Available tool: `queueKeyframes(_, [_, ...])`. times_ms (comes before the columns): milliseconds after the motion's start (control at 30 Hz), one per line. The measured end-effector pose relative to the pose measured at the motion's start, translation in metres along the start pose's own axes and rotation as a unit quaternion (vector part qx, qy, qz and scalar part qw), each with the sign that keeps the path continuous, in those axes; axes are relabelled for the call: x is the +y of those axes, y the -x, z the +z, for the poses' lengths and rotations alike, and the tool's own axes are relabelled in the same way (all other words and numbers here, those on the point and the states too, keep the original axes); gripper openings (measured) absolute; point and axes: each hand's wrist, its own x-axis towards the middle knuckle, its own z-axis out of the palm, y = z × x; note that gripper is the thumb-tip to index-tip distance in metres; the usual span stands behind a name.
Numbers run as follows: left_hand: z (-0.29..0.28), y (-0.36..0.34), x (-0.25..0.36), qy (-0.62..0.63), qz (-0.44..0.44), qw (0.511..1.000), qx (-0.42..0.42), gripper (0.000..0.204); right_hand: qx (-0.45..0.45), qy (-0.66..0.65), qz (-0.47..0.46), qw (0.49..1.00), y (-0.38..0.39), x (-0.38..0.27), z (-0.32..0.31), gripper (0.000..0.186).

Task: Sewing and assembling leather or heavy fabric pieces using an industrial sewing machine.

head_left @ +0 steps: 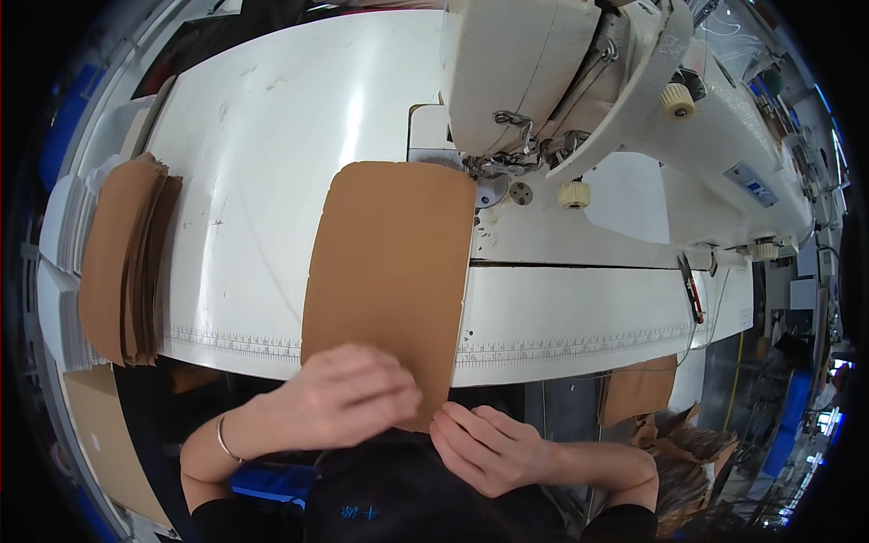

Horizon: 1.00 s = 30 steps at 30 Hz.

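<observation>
A flat brown panel (394, 262) with rounded far corners lies on the white sewing table. Its far right corner reaches the sewing machine's needle area (493, 167), and its near end overhangs the table's front edge. The fingers of my right hand (489, 448) are pinched at the panel's near right edge. Over the near part of the panel is my left hand (358, 398), its fingers curled together and a little blurred. Whatever those fingers may hold is hidden. I cannot tell whether the left hand touches the panel.
At the left stands a stack of brown panels (118, 262) beside white stacked sheets (59, 262). Thread snips (691, 290) lie on the table's right side. A printed ruler (579, 347) runs along the front edge. Another brown piece (638, 391) hangs below, at right.
</observation>
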Motion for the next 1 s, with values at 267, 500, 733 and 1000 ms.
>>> queueKeyframes(267, [0.016, -0.053, -0.061, -0.076, -0.042, 0.996, -0.012, 0.028, -0.045, 0.007, -0.04, 0.998, 0.01, 0.017, -0.001, 0.02])
queueKeyframes(500, [0.023, -0.059, -0.058, -0.084, -0.028, 0.994, -0.065, 0.044, -0.074, -0.003, -0.072, 0.995, 0.004, 0.033, -0.017, 0.017])
queueKeyframes(733, [0.013, -0.08, -0.085, -0.091, -0.009, 0.994, -0.054, 0.042, -0.088, 0.039, -0.083, 0.992, -0.007, 0.064, -0.017, 0.017])
queueKeyframes(1000, [0.012, -0.07, -0.073, -0.069, -0.004, 0.994, -0.083, 0.038, -0.117, 0.066, -0.121, 0.984, -0.029, 0.107, -0.016, 0.015])
